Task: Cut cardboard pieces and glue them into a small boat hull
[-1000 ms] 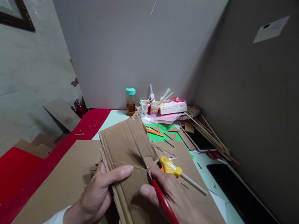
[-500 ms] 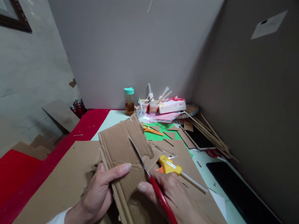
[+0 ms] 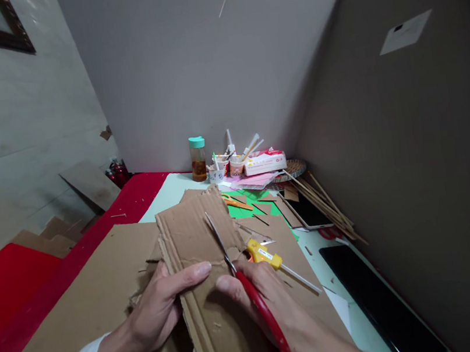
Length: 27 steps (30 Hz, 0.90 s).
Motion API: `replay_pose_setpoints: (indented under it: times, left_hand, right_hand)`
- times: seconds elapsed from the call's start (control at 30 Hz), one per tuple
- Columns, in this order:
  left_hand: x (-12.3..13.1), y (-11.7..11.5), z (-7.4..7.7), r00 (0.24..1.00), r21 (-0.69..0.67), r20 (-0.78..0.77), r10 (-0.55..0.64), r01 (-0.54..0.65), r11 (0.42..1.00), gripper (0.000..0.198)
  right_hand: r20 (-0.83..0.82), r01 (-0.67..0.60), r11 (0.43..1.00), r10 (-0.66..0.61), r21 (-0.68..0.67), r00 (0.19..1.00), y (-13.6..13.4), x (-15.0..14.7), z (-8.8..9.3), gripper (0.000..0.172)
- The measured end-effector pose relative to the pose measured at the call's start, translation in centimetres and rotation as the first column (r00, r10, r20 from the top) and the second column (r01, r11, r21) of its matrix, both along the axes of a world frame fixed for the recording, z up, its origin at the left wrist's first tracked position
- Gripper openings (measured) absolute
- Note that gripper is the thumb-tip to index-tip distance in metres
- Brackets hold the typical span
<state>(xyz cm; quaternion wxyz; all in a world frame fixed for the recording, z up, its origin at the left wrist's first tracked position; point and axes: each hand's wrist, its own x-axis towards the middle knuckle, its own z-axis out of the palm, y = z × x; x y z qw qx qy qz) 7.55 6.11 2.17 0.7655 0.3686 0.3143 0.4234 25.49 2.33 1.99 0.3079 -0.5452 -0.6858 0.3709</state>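
Observation:
My left hand (image 3: 161, 304) grips the left edge of a brown cardboard piece (image 3: 197, 234), thumb lying on its face and fingers hidden behind. My right hand (image 3: 266, 295) is closed on red-handled scissors (image 3: 261, 307). One long blade lies over the front of the cardboard, pointing up and away; the other blade is hidden. A crease crosses the cardboard near the scissors' pivot. Just beyond my right hand lies a yellow hot glue gun (image 3: 264, 254) with a white glue stick in its back.
A large cardboard sheet (image 3: 81, 299) covers much of the table. Farther back are orange scissors (image 3: 238, 202), a bottle with a teal lid (image 3: 198, 161), cups of sticks (image 3: 237, 165) and a tissue pack (image 3: 265, 162). Wooden sticks (image 3: 323, 204) and a black slab (image 3: 376, 296) lie right.
The view has shifted slightly, moving the background left. The cardboard has tilted a little, and the red scissor handle has swung slightly up and right. Both hands keep their holds.

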Motion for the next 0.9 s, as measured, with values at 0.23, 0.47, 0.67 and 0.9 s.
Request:
replay_pose_setpoints:
  times: [0.23, 0.47, 0.67, 0.9]
  left_hand:
    - [0.03, -0.03, 0.13, 1.000, 0.016, -0.013, 0.023, -0.022, 1.000, 0.058]
    - [-0.07, -0.14, 0.33, 0.999, 0.011, -0.028, -0.024, 0.024, 1.000, 0.053]
    - [-0.44, -0.15, 0.33, 0.995, 0.019, -0.026, -0.094, 0.094, 0.995, 0.045]
    - [-0.80, -0.01, 0.54, 0.991, 0.049, -0.047, -0.125, 0.127, 0.991, 0.038]
  right_hand:
    - [-0.030, 0.035, 0.999, -0.035, 0.009, 0.999, 0.63, -0.52, -0.14, 0.053]
    - [-0.057, 0.016, 1.000, -0.017, -0.019, 0.998, 0.80, -0.20, 0.07, 0.052]
    - [-0.042, -0.005, 1.000, 0.005, 0.013, 0.999, 0.42, 0.04, 0.42, 0.043]
    - [-0.030, -0.021, 0.999, 0.022, 0.041, 0.999, 0.46, 0.00, 0.79, 0.042]
